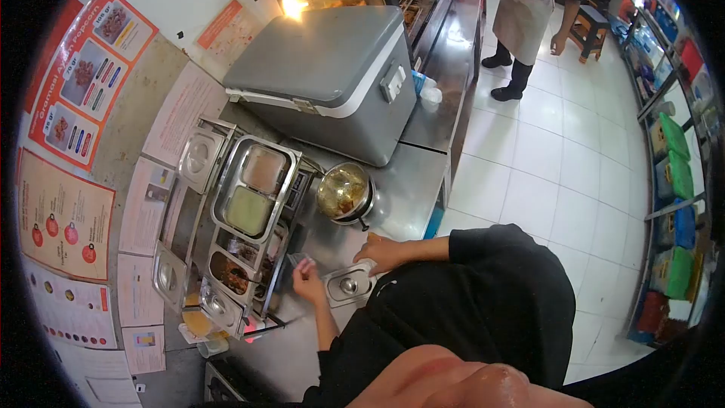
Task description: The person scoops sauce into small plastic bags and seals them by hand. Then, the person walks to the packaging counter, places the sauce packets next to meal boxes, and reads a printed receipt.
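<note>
The lidded metal tin [349, 284] lies on the steel counter [302, 332] between the hands; an elbow could knock it. The left hand [306, 284] has bent, partly open fingers near clear plastic [295, 259], grip unclear; a loose pinch could drop it. The right hand's [383, 254] fingers curl, hold unclear, beside the bowl [345, 192], which a careless knuckle could tip.

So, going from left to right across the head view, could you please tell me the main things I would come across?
Orange-bordered food poster, metal tray, round pot, standing co-worker, green-lidded bins.
</note>
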Demonstrator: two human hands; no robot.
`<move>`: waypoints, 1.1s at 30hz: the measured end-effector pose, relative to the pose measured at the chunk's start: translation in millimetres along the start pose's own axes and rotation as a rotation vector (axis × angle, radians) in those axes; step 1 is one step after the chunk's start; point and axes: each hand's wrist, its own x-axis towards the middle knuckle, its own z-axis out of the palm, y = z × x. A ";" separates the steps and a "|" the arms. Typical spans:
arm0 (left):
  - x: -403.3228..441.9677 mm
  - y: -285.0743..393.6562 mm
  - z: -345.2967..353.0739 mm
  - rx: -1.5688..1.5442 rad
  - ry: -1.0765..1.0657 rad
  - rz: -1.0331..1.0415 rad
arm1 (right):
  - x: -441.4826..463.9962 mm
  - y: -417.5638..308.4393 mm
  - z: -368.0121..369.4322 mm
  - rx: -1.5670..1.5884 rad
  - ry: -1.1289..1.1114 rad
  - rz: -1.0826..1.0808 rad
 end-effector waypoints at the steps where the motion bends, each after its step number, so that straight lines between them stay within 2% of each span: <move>1: -12.5 20.4 5.5 -0.134 -0.031 -0.079 | 2.3 -6.3 -4.3 0.003 0.000 0.005; 2: -22.6 36.4 11.7 -0.135 -0.036 -0.081 | 3.6 -16.3 -10.5 0.189 0.117 0.064; 3: -32.9 51.9 19.0 -0.282 -0.072 -0.116 | 3.6 -24.8 -16.5 0.373 0.231 0.124; 4: -37.8 65.2 21.9 -0.426 -0.106 -0.151 | 4.8 -31.0 -21.6 0.505 0.366 0.060; 5: -38.0 77.0 22.8 -0.428 -0.101 -0.157 | 8.1 -32.1 -25.1 0.504 0.359 0.060; 8: -36.3 112.9 19.8 -0.425 -0.066 -0.141 | 8.8 -43.6 -47.3 0.641 0.533 0.088; 10: -31.3 133.7 13.7 -0.555 -0.054 -0.154 | 9.0 -44.9 -54.6 0.635 0.524 0.100; 13: -26.6 141.1 8.0 -0.526 -0.088 -0.109 | 14.2 -42.1 -57.0 0.598 0.460 0.086; 15: -22.7 151.3 1.7 -0.446 -0.150 -0.126 | 15.8 -41.6 -60.6 0.564 0.445 -0.008; 17: -18.3 145.4 -1.5 -0.477 -0.242 -0.211 | 14.2 -38.9 -69.9 0.702 0.349 -0.089; 19: -15.2 138.9 -8.2 -0.411 -0.335 -0.126 | 16.3 -33.5 -71.7 0.749 0.300 -0.118; 20: -14.9 138.0 -10.5 -0.392 -0.306 -0.155 | 13.8 -33.1 -72.4 0.771 0.261 -0.128; 22: -14.7 144.2 -9.1 -0.682 -0.313 -0.272 | 5.9 -39.8 -82.0 0.733 0.288 -0.093; 23: -15.4 143.8 -9.8 -0.670 -0.288 -0.289 | 4.0 -44.4 -80.9 0.747 0.259 -0.101; 25: -16.1 147.8 -10.7 -0.588 -0.290 -0.174 | 2.3 -52.2 -78.8 0.603 0.346 -0.026; 27: -20.5 154.6 -8.8 -0.519 -0.255 -0.153 | 3.5 -56.9 -71.9 0.572 0.356 -0.039; 29: -23.3 153.5 -6.0 -0.396 -0.149 0.013 | 8.2 -55.0 -63.1 0.275 0.478 0.084; 30: -21.8 152.5 -6.4 -0.389 -0.145 0.005 | 9.2 -56.5 -64.3 0.329 0.507 0.118; 32: -15.4 154.0 -5.9 -0.060 -0.001 0.192 | 7.9 -56.9 -64.7 0.302 0.504 0.154; 33: -14.7 159.6 -6.4 -0.058 0.002 0.193 | 8.0 -58.4 -67.2 0.266 0.507 0.192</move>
